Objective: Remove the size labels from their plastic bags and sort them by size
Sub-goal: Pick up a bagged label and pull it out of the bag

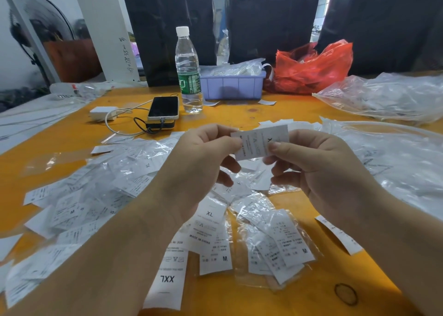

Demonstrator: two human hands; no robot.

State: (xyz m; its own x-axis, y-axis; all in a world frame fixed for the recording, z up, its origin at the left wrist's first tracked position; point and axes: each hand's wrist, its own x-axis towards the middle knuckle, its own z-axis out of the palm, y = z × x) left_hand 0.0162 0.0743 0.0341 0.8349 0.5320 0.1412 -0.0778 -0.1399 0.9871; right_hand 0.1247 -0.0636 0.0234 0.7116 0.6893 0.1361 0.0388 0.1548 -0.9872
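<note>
At centre frame, the left hand (203,152) and right hand (318,164) pinch a size label (257,143) by its side edges; it looks light, limp, best held at the edges.

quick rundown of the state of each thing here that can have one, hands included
left hand: pinching the held label's left end
right hand: pinching the held label's right side
held label: out of its bag, flat, off the table
water bottle: upright, capped
phone: screen dark, cable plugged in
red bag: crumpled, open
purple bin: holding plastic packets
XXL label: loose, face up on the table
</note>
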